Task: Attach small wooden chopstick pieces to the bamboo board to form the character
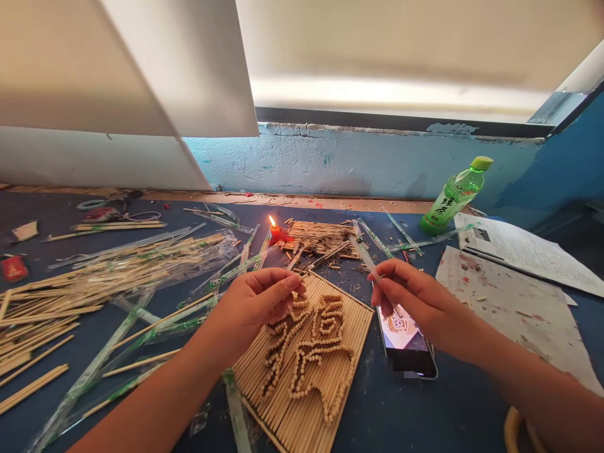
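Note:
My left hand (271,296) is closed in a pinch above the upper left part of a board of chopsticks (349,340) laid side by side. Whatever lies between its fingertips is too small to make out. In my right hand (408,292) is a translucent glue stick (364,257), pinched between thumb and fingers and slanting up to the left. Small round wooden pieces (325,343) stand in rows on the board and form raised outlines. Below my right hand lies a phone (408,352) with a lit picture, partly covered by the hand.
A lit red candle (279,234) burns behind the board, beside a scorched stick mat (321,238). Loose chopsticks (42,340) and plastic wrappers (113,346) spread over the left. A green tea bottle (453,198), an open booklet (533,255) and stained paper (514,308) are at right.

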Tool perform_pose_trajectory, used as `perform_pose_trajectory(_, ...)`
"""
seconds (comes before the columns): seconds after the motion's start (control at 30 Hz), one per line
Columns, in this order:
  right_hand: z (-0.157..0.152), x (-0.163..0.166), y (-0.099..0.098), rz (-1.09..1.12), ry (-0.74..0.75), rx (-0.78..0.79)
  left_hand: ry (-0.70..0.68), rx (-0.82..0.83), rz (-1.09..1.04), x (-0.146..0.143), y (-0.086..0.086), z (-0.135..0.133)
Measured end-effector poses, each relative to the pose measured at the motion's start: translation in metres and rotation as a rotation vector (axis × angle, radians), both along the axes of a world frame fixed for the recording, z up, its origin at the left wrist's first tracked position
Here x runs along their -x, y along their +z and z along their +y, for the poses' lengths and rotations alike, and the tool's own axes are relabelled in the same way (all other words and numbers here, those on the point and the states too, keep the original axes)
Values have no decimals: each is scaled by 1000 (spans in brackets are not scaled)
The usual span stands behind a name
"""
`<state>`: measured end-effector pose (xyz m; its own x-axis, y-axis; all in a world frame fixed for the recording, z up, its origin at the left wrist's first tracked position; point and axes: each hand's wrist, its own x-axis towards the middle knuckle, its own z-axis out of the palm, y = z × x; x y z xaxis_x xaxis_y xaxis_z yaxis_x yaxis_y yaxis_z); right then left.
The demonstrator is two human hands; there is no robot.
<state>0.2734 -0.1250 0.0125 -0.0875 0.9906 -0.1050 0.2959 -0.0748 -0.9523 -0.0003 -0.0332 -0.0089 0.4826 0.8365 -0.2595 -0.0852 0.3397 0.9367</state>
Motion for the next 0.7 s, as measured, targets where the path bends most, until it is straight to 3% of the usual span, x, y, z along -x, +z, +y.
perform_pose_trajectory(0.17, 12, -37, 14, -325, -165, -114, 42, 19, -14, 0, 2, 3)
perform_pose_trajectory(0.33, 32, -74, 6, -727, -153, -86, 79, 30, -37, 0, 4, 5)
perform_pose_trajectory(0.7, 89, -57, -21, -872, -24, -206, 120, 1, -22, -1, 3, 8)
